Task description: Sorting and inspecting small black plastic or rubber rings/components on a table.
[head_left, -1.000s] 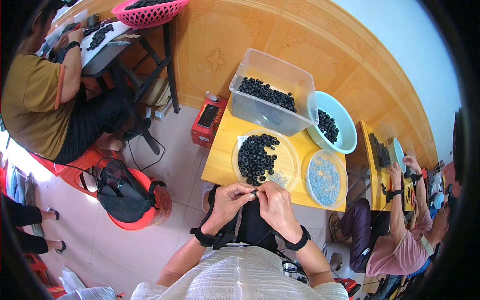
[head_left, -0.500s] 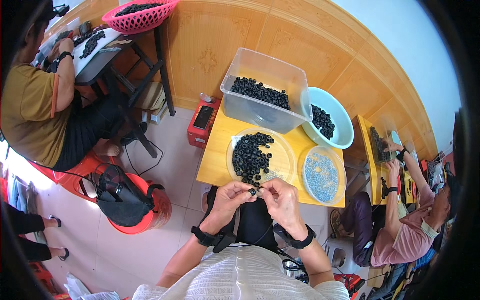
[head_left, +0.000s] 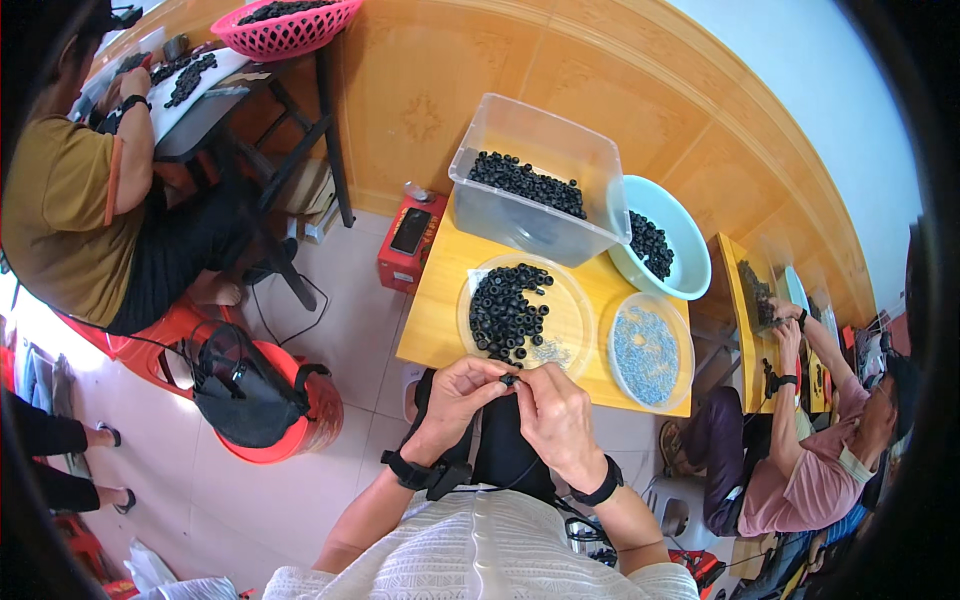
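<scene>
- Pinching a small black piece at the fingertips, the left hand has its thumb and forefinger closed on the piece's left side.
- Meeting it from the other side, the right hand also has thumb and forefinger drawn together on the piece; whether a tiny bit is hidden between those fingertips, I cannot tell.
- The piece is off the yellow table, held up over the person's lap, just beside the near rim of the round clear tray.
- Loose black pieces lie heaped in the tray's left half, with small pale bits near its front edge.
- Behind the tray stands a clear rectangular tub with more black pieces; a pale blue bowl beside it holds others, and a shallow round dish to the right holds bluish bits.
- The step in hand seems to be two-handed fingertip work on a single piece, apparently unfinished while both pinches meet on it.
- As I judge it, the next move calls for a steady left pinch and small, careful pressure or turning from the right; so small a piece could slip easily.
</scene>
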Tool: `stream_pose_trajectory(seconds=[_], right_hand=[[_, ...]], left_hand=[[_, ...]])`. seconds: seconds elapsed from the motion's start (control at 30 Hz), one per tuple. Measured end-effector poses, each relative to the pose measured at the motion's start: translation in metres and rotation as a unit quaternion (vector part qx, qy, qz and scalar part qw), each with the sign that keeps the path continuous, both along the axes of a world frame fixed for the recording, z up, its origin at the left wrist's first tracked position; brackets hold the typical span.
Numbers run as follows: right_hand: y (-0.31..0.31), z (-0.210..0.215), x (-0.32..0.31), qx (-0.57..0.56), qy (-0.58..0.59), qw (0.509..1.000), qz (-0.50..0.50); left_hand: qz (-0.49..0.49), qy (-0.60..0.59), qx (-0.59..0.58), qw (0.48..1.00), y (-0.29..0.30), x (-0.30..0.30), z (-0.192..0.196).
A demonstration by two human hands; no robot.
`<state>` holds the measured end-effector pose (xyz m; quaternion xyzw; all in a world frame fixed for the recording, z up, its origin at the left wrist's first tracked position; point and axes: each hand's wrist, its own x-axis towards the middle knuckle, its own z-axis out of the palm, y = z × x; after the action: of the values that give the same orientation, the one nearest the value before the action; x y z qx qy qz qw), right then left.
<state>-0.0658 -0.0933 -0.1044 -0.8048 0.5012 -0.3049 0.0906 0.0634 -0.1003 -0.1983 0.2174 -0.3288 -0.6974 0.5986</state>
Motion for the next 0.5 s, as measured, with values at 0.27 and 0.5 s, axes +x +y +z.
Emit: stream_pose_trajectory(seconds=[0.27,0.5], right_hand=[[0.0010,-0.0030,0.0060,-0.003,0.072,0.997,0.003],[-0.0029,-0.0064,0.0037,0.058,-0.020,0.998,-0.005]], left_hand=[[0.051,-0.094,-0.050,0.993,-0.0008,0.0022,0.0015],[0.068,-0.135,-0.076,0.986,0.0010,0.0044,0.0053]])
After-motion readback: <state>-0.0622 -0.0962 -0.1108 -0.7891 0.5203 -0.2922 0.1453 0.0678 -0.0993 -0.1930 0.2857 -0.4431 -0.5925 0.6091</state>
